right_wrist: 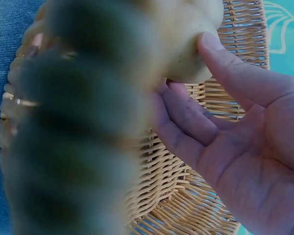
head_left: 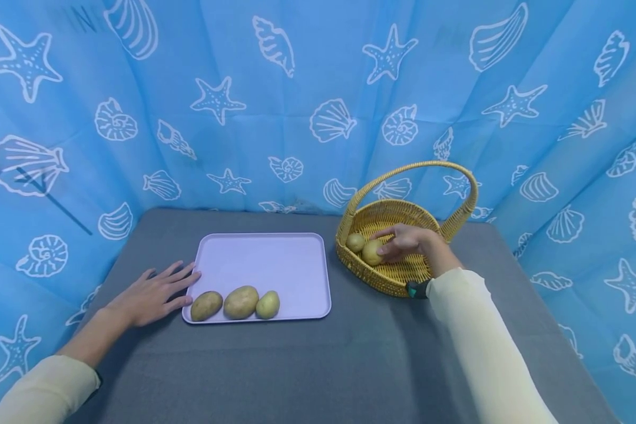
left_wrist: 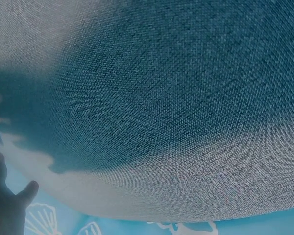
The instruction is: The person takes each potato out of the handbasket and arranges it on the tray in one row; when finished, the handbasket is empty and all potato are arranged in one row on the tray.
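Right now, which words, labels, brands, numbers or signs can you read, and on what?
Faint mark, perhaps "N", on the blue curtain: too blurred to confirm.
Dark strokes at the curtain's left: no clear letter.
Green mark on the dark wrist device: too small to read.
None visible on the tray, potatoes or basket.

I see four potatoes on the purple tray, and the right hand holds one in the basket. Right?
Nearly: the head view shows three potatoes on the purple tray, not four. The right hand does hold a potato in the basket.
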{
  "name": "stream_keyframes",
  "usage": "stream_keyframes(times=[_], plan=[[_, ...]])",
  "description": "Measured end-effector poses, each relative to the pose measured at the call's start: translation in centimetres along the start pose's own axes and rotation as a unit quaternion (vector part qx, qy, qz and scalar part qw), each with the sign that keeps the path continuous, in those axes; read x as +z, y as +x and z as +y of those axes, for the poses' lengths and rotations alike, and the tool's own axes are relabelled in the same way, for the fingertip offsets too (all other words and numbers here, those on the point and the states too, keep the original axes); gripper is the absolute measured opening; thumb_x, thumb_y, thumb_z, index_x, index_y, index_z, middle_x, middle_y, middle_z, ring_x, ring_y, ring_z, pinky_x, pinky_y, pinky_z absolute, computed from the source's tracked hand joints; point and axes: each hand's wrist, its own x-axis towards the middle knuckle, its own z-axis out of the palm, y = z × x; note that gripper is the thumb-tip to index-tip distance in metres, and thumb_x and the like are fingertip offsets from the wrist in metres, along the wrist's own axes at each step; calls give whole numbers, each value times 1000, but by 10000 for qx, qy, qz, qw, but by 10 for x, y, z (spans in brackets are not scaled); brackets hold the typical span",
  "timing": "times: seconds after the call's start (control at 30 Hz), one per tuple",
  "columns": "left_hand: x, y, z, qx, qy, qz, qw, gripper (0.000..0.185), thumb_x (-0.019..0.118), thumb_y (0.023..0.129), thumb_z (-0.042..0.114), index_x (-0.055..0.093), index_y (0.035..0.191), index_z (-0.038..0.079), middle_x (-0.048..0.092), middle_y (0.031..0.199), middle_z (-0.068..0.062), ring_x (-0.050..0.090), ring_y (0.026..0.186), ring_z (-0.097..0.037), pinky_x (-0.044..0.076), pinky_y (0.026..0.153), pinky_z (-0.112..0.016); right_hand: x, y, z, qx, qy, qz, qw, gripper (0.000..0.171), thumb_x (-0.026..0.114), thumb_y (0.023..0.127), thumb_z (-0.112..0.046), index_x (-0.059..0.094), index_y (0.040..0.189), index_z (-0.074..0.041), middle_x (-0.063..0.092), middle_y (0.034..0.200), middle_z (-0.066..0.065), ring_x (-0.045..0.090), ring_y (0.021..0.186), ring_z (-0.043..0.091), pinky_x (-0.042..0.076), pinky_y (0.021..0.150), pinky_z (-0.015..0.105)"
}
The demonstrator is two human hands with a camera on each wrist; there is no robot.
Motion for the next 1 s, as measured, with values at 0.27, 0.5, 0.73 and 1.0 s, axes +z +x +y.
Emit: stream_keyframes(times=[0.27, 0.5, 0.73, 1.0], plan=[[2, -1, 1, 15, -47, 25, 10000, 66, 49, 100, 54, 41, 153, 14, 34, 159, -16, 24, 145, -46, 19, 107, -76, -9, -6, 1, -371, -151, -102, 9991, 60, 64, 94, 1, 38, 148, 5, 57, 121, 27, 66, 107, 38, 49, 100, 51], [2, -1, 0, 7, -153, -3, 9999, 67, 49, 100, 54, 40, 153, 15, 33, 159, -15, 23, 146, -46, 17, 107, -76, -11, -27, -7, -957, -920, -26, 9912, 62, 70, 92, -6, 43, 147, 4, 60, 122, 25, 62, 114, 37, 52, 96, 48], [4, 0, -3, -9, -141, -17, 9999, 67, 47, 100, 56, 39, 154, 15, 32, 160, -16, 23, 146, -46, 17, 107, -77, -5, -46, -21, -1457, -2075, 3, 9673, 62, 76, 88, -19, 52, 144, -5, 61, 130, 16, 52, 123, 37, 48, 97, 45], [4, 0, -5, 26, -160, -3, 9999, 67, 46, 101, 55, 39, 154, 15, 31, 160, -16, 23, 146, -46, 17, 106, -77, 15, -56, -42, -2174, -2137, -560, 9508, 59, 75, 88, -13, 53, 142, -2, 60, 135, 16, 53, 123, 37, 51, 96, 44]])
